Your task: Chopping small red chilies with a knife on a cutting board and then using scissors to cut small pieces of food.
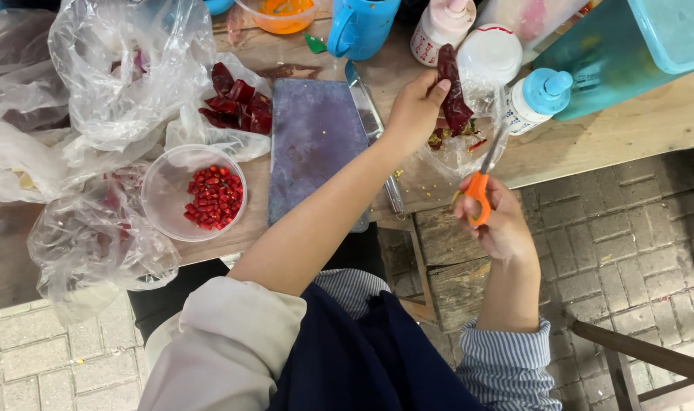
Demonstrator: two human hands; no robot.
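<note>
My left hand [415,106] pinches a long dried red chili [453,95] and holds it upright over a clear plastic bag [461,148] of seeds and scraps. My right hand [499,221] grips orange-handled scissors [480,186], whose blades point up toward the chili's lower end. To the left, a clear bowl [168,202] holds several cut red chili pieces [213,198]. More whole dried chilies [236,106] lie on an open plastic bag beside a dark cutting board [312,144].
A knife [373,125] lies along the board's right edge. Crumpled plastic bags [103,84] fill the left of the wooden table [613,133]. A blue mug [358,27], white bottles [533,99], an orange bowl [282,17] and a teal bin [636,46] stand behind.
</note>
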